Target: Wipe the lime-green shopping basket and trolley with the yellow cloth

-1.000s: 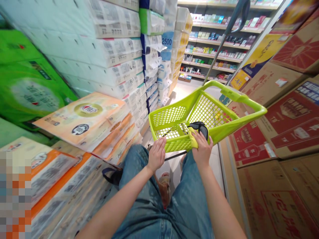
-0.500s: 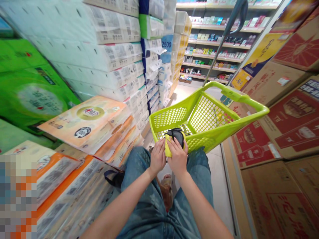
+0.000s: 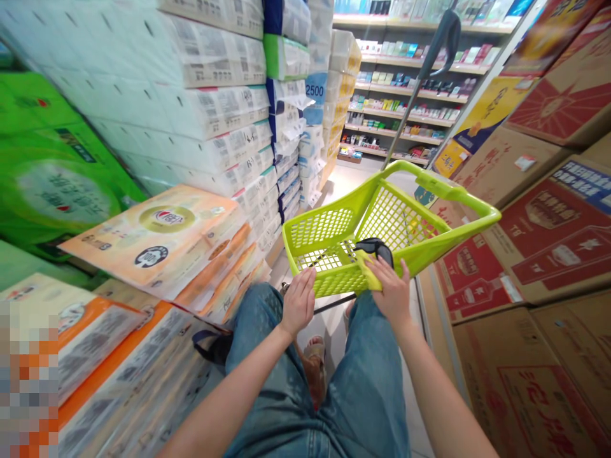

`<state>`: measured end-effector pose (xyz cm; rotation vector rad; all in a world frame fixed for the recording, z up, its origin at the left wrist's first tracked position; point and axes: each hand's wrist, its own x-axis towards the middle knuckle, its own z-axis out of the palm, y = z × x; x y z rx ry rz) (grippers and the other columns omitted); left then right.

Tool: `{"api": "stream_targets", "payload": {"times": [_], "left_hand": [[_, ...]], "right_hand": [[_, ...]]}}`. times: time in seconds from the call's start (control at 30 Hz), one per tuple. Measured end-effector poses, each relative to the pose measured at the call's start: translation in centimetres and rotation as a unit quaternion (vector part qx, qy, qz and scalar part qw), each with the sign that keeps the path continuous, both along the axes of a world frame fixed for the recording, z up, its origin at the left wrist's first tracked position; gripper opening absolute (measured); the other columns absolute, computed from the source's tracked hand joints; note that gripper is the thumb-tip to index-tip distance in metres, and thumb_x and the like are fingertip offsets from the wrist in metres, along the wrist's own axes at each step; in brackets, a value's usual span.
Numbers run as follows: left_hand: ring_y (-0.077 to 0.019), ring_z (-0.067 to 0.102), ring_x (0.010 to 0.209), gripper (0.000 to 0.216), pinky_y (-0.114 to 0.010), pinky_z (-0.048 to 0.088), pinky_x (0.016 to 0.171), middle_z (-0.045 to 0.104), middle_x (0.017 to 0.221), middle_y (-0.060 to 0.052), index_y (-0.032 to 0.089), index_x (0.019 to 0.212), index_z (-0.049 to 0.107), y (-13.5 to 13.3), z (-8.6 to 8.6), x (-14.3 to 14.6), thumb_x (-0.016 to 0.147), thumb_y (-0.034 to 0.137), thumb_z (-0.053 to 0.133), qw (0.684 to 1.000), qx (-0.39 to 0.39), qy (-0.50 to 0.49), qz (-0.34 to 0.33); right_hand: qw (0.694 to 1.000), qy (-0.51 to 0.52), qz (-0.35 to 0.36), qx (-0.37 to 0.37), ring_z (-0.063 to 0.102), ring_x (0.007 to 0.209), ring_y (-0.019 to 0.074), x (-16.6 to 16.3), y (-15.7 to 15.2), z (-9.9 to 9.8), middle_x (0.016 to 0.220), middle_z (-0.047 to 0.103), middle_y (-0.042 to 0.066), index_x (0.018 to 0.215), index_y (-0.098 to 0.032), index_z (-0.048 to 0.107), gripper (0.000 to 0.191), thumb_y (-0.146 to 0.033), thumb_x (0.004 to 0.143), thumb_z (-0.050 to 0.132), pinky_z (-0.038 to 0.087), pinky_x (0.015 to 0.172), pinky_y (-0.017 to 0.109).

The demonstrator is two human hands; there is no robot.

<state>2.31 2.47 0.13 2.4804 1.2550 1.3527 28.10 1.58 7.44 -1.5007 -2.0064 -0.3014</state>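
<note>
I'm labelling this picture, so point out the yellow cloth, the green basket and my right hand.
Yellow cloth (image 3: 366, 268): head view, on its exposed middle.
Green basket (image 3: 338, 282): head view, on its near wall.
Right hand (image 3: 394, 294): head view, on its back.

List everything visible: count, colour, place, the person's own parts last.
Shopping basket: one, lime green, in front of both hands.
Cloth: one, yellow, under the right fingers at the basket's near wall.
Unidentified item: one, black, beside the cloth.
Pull handle: one, dark grey, beyond the basket.
Tissue packs: many, white, green, orange, stacked left.
Cartons: many, brown and red, stacked right.
Shelving: one unit, pale boards, far end.
Small packages: many, mixed colours, on the shelving.
Strapped item: one, dark, beside the left leg.
Floor: one, pale, ahead.
Jeans: one pair, blue, on the legs.
Sandal: one clear, tan, between the legs.
Left hand: one, at the basket's near rim.
Right hand: one, holding the cloth.
</note>
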Motion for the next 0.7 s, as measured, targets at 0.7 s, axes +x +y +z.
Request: {"api": "stream_targets", "payload": {"times": [0.7], "left_hand": [[-0.0243,0.033,0.145,0.051,-0.052,0.032,0.117,0.044,0.149,-0.017,0.015,0.152,0.029,-0.4,-0.6,0.8,0.101,0.019,0.028,0.999,-0.013,-0.033,0.001]], "right_hand": [[0.996,0.077,0.036,-0.034,0.053,0.131,0.0214,-11.8,-1.6,-1.1,0.133,0.065,0.003,0.125,-0.025,0.062,0.043,-0.015,0.085,0.051,0.012,0.120,0.044]]}}
